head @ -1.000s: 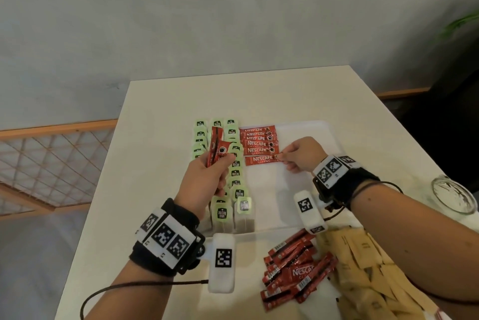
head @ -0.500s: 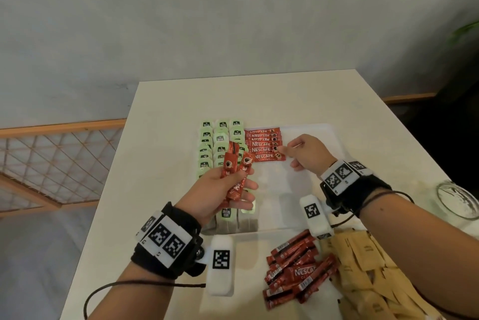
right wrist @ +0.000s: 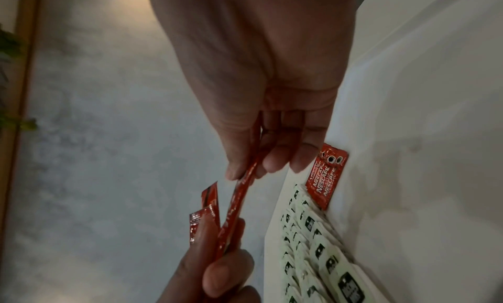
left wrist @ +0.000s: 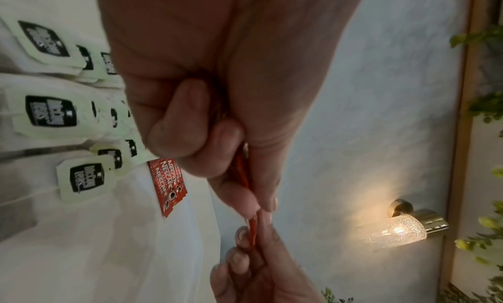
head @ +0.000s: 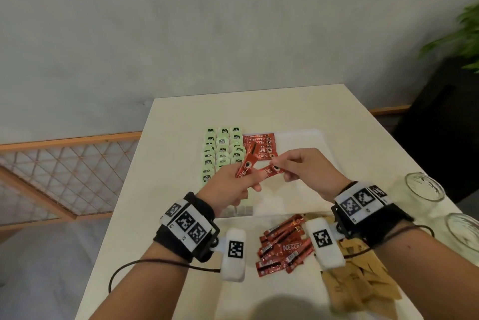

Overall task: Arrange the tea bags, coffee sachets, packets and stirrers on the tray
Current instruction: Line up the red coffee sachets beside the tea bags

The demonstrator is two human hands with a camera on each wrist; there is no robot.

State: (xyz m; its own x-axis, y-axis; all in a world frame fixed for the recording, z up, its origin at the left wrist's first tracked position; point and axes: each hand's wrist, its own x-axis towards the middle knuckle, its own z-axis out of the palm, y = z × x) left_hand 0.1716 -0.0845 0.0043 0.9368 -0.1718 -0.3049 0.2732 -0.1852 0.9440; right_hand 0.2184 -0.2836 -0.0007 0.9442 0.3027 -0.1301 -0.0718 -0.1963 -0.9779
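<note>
My left hand (head: 245,179) grips a few red coffee sachets (head: 246,164) above the white tray (head: 311,142). My right hand (head: 281,172) pinches the end of one sachet (head: 270,170) that still lies in the left hand's fingers. In the right wrist view the pinched sachet (right wrist: 245,191) slants down to the left hand (right wrist: 217,273). A row of red sachets (head: 260,145) lies flat at the tray's far end. Beside it are three columns of green tea bags (head: 223,148).
A loose pile of red sachets (head: 282,247) lies on the table near me, in front of the tray. Brown packets (head: 363,283) are heaped to its right. Two glass jars (head: 425,186) stand at the table's right edge. A plant (head: 464,34) is beyond.
My right hand left the row of sachets on the tray, came back to my left hand and pinched one sachet there. My left hand turned its sachets toward the right.
</note>
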